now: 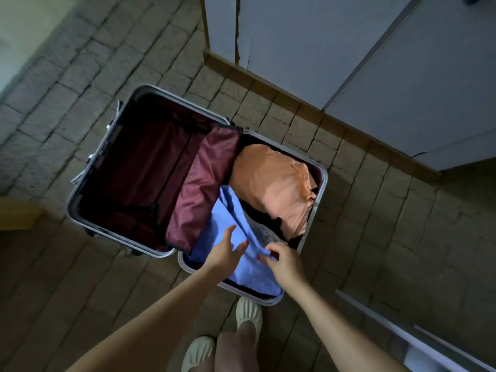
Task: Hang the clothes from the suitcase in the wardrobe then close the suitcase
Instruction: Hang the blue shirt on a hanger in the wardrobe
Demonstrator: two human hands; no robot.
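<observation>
1. Your wardrobe (349,49) is cut off at the top edge; only its white doors show.
2. Your suitcase (320,200) lies open on the brick floor (67,89), its left half dark and hard to read.
3. The orange garment (271,181) covers something dark beneath.
4. The blue garment (230,224) lies nearest you.
5. Your left hand (225,251) rests flat on it, fingers spread; your right hand (281,260) pinches its fold.

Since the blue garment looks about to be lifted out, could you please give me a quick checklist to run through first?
1. Suitcase open flat: ok.
2. Right hand pinching the blue garment: ok.
3. Left hand gripping it: not ok, fingers straight above the cloth.
4. Orange garment off the blue one: ok.
5. Maroon divider flap clear of it: cannot tell.
6. Wardrobe open, hanger ready: cannot tell.
</observation>
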